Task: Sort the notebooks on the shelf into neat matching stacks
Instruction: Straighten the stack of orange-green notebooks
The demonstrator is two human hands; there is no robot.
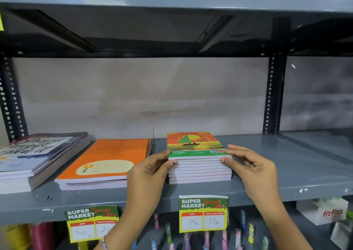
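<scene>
On a grey metal shelf (286,165), a squared pile of sailboat notebooks (198,165) sits right of centre, with an orange stack (107,160) and a skewed lettered stack (38,154) to its left. Uneven pressure from either side could likely fan the slim books sideways. The left hand (152,165) and right hand (248,163) bracket the pile's top corners, fingers half curled, thumbs on its front edge, pressing rather than lifting.

Grey metal shelf (267,165) bearing three notebook piles: sailboat-cover stack (199,170) between the fingertips, orange stack (103,163) left of them, lettered-cover stack (36,154) farthest left.
</scene>
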